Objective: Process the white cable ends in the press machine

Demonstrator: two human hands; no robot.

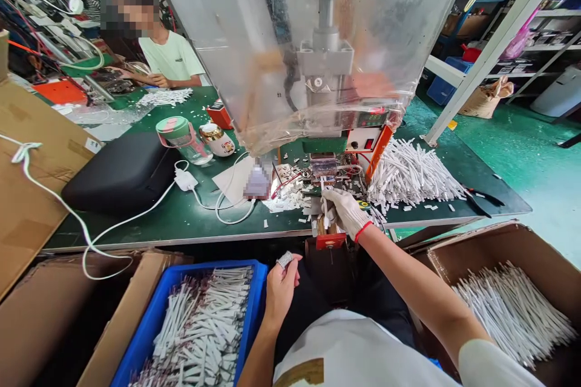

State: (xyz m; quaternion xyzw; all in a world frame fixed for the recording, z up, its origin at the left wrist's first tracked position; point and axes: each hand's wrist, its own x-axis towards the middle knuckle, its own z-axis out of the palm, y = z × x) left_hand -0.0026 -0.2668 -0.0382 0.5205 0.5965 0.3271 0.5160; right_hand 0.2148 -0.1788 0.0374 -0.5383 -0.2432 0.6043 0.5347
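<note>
Green bench (190,217) — blue bin (154,320), cardboard box (458,254) hold white strips; both grips pinch 1 piece.

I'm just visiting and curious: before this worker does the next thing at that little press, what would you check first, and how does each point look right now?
1. Gloved right hand has a white strip at the machine's fixture: ok, strip is pinched upright there.
2. Fingers away from the press head: cannot tell, the plastic shield blurs the gap.
3. Left hand ready with the next piece: ok, it holds a small silvery part over the blue bin.
4. Supply: ok, white strip pile lies right of the machine.
5. Co-worker's hands away: ok, far across the table.
</note>
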